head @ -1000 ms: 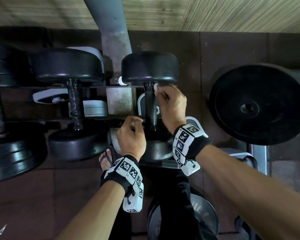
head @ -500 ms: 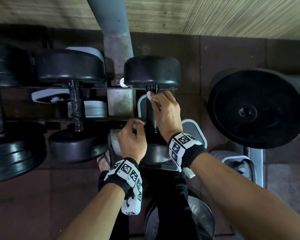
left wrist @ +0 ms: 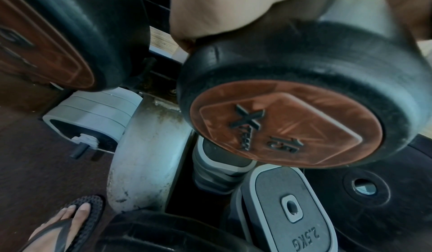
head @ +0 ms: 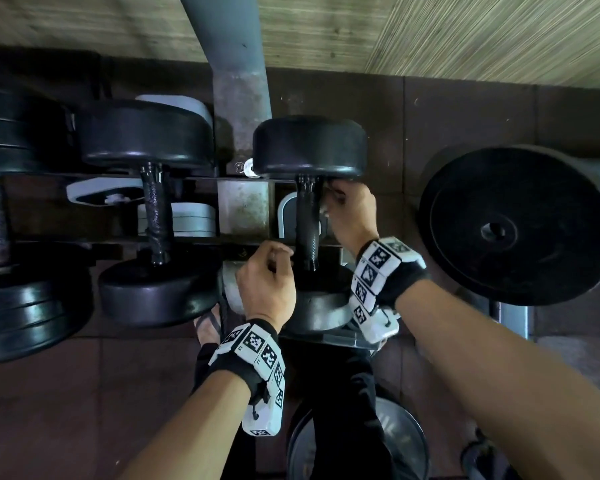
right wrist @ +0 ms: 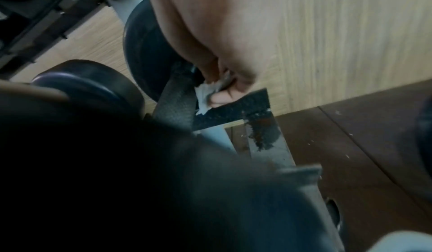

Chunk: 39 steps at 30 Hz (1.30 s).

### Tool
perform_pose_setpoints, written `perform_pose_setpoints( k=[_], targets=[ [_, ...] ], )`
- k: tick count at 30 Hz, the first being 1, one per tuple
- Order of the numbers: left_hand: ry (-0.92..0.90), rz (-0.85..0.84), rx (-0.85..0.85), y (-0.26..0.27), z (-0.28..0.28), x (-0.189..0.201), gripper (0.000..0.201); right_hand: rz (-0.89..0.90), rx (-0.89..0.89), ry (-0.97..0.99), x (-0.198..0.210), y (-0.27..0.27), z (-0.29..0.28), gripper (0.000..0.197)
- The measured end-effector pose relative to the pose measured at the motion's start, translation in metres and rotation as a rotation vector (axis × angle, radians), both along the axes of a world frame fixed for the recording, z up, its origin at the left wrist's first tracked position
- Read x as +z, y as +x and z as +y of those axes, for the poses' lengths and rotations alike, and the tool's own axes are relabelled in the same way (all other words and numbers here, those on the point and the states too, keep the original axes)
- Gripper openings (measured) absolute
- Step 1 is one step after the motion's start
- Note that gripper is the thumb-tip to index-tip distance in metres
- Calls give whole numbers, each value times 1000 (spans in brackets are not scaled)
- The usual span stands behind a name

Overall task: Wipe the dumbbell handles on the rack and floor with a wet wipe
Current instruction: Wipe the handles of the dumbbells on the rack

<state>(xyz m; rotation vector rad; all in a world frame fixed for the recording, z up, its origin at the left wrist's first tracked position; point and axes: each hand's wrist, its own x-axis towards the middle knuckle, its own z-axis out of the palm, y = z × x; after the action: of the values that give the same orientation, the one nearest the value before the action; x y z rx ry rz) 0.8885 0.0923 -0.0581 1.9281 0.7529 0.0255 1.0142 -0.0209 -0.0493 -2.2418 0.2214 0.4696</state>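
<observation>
A black dumbbell [head: 309,147] marked 15 [left wrist: 285,126] lies across the rack rails, with its dark knurled handle [head: 307,230] bare along most of its length. My right hand [head: 350,213] is at the handle's far end, just under the far head. It pinches a crumpled white wet wipe [right wrist: 205,95] against the handle's right side [right wrist: 177,104]. My left hand [head: 267,275] sits at the handle's near end beside the front rail. Its fingers are curled over the inner edge of the near head [head: 321,306], and the fingertips are hidden.
A second dumbbell [head: 156,216] lies on the rack to the left, and stacked plates [head: 21,306] are further left. A large black plate [head: 516,230] leans at the right. The grey rack post [head: 239,81] rises behind. Grey 2.5 kg plates [left wrist: 290,206] and my sandalled foot [head: 208,327] are on the floor.
My right hand has moved with the wipe from over the handle's top to its right side near the far head, which uncovers the handle. The left hand has stayed in place.
</observation>
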Motion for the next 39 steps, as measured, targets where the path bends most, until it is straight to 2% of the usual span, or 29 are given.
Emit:
perform_pose_setpoints(
  k=[2,4,8,13,17,29,32,33,34,36,37,39],
  targets=[
    [-18,3,9,0,0,-1,28,40,71,14,-2,6,5,20],
    [-40,0,21,0,-1,-2,29,20,50,56,-2,4,2,20],
    [-55,-5,35,1,-1,-1,29,-103,-80,85,0,-5,-2,14],
    [-61,-1,47,2,-2,1,31,-306,-132,83,2,-17,5,10],
    [-49,5,44,2,-2,1,27,-392,-98,63,2,-21,8,10],
    [-41,7,34,0,-3,2,25,-486,38,77,10,-26,10,12],
    [-33,103,-64,2,1,4,17,-410,167,115,15,-27,23,14],
    [-127,113,-67,4,5,5,14,-378,178,113,16,-28,25,14],
    [-272,107,-49,8,12,7,20,-336,160,119,16,-29,24,14],
    [-496,80,-49,20,31,16,42,-193,120,178,19,-33,16,13],
    [-528,91,-116,27,40,23,48,-110,106,252,21,-37,12,13],
    [-529,135,-304,41,52,37,42,14,40,453,23,-50,5,8]
  ],
)
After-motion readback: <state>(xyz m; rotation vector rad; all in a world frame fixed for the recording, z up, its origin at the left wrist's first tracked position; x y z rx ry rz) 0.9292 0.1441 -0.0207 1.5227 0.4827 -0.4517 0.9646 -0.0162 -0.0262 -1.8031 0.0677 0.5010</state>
